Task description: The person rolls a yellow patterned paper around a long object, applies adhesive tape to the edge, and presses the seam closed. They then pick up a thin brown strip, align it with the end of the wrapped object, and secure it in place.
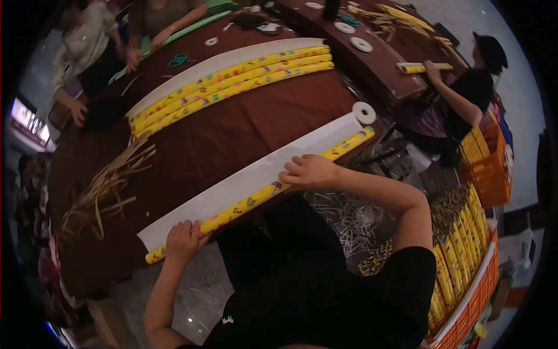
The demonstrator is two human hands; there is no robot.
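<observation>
Listener: Where are the person's two hands?
Describer: At the near edge of a brown-covered table (215, 142), both on a long yellow patterned roll (251, 202). The left hand (185, 238) is close to the roll's left end; the right hand (311, 171) is farther along, toward its right end.

Listener: How are they gripping it?
Describer: Both grasp it from above, fingers curled over the top. How hard they press cannot be told.

Listener: What lies around the roll?
Describer: A white sheet (232, 192) spreads flat along its far side. Just beyond the right end sits a white tape roll (371, 116). Farther back, three yellow patterned rolls (232, 77) lie side by side, with teal scissors (178, 60) behind them. Tan strips (113, 186) are heaped at the left.

Listener: And away from the table?
Describer: At the near right, an orange crate (482, 296) holds many upright or leaning yellow rolls (459, 256). At the far right, a co-worker in a black cap (491, 52) holds a yellow-and-white roll (414, 68) at another table (372, 64).
</observation>
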